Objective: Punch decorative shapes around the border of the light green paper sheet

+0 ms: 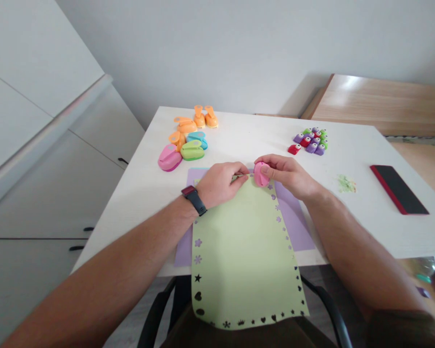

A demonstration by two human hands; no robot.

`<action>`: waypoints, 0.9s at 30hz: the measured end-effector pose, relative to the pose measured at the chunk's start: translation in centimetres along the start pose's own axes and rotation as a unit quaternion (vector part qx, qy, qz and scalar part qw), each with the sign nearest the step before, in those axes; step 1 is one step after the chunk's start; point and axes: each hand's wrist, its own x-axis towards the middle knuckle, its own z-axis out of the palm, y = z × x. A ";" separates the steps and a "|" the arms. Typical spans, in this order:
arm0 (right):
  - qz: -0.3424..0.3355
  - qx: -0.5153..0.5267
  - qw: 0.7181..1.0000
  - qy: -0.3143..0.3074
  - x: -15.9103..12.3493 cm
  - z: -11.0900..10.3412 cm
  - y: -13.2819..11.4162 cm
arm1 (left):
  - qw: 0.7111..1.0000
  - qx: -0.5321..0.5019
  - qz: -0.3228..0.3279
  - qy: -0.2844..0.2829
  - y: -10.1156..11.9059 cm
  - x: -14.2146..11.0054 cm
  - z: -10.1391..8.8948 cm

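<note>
A light green sheet of paper (244, 246) lies in front of me, its edges lined with punched shapes such as flowers, hearts and stars. It rests on a purple sheet (297, 220). My left hand (221, 183) pinches the far edge of the green sheet, fingers closed on it. My right hand (286, 174) grips a small pink paper punch (261, 175) set on that same far edge, thumb pressing on top.
Several large punches (186, 140) in pink, green, blue and orange sit at the table's far left. A cluster of small punches (310, 140) lies far right of centre. Green paper scraps (346, 183) and a dark phone (398, 188) are on the right. White cabinets stand left.
</note>
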 end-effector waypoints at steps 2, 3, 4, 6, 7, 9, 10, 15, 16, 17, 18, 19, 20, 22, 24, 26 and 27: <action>0.001 0.000 1.000 0.002 0.0 0.0 0.0 | 1.000 -0.002 -0.001 0.001 0.0 0.0 0.0; 0.002 -0.001 1.000 0.004 0.0 0.0 0.0 | 1.000 -0.002 -0.001 0.002 0.0 0.0 0.0; 0.003 -0.002 1.000 0.005 0.0 0.0 0.0 | 1.000 -0.001 -0.001 0.002 0.0 0.0 0.0; 0.004 -0.004 1.000 0.009 0.1 0.1 0.0 | 1.000 -0.001 -0.001 0.004 0.0 0.0 0.0; 0.006 -0.004 1.000 0.011 0.1 0.1 0.0 | 1.000 -0.001 -0.002 0.003 0.1 0.0 0.0; 0.009 -0.003 1.000 0.013 0.1 0.1 0.0 | 1.000 -0.001 -0.003 0.001 0.1 0.0 0.1; 0.009 -0.002 1.000 0.016 0.1 0.2 0.0 | 1.000 0.000 -0.003 -0.001 0.1 0.0 0.1; 0.015 -0.003 1.000 0.025 0.2 0.3 -0.1 | 1.000 0.003 -0.006 -0.004 0.0 0.0 0.1; 0.017 -0.004 1.000 0.026 0.2 0.3 -0.1 | 1.000 0.002 -0.007 -0.004 -0.1 0.0 0.1; 0.019 -0.004 0.999 0.025 0.2 0.3 -0.2 | 1.000 0.002 -0.006 -0.004 -0.1 0.0 0.1; 0.020 -0.004 0.999 0.026 0.2 0.3 -0.2 | 1.000 0.001 -0.006 -0.005 -0.1 0.0 0.1; 0.021 -0.002 0.999 0.027 0.2 0.3 -0.2 | 1.000 0.001 -0.006 -0.005 -0.1 0.0 0.1; 0.023 0.000 0.999 0.027 0.2 0.3 -0.2 | 1.000 0.001 -0.006 -0.006 -0.1 0.0 0.1; 0.025 0.006 0.999 0.030 0.2 0.3 -0.1 | 1.000 0.001 -0.006 -0.007 0.0 0.0 0.1; 0.025 0.013 0.999 0.031 0.3 0.3 0.0 | 1.000 0.002 -0.006 -0.008 0.0 0.0 0.0; 0.026 0.018 0.999 0.034 0.3 0.3 0.1 | 1.000 0.002 -0.005 -0.008 0.1 0.0 0.0; 0.027 0.018 0.999 0.035 0.3 0.3 0.1 | 1.000 0.001 -0.004 -0.008 0.1 0.0 0.0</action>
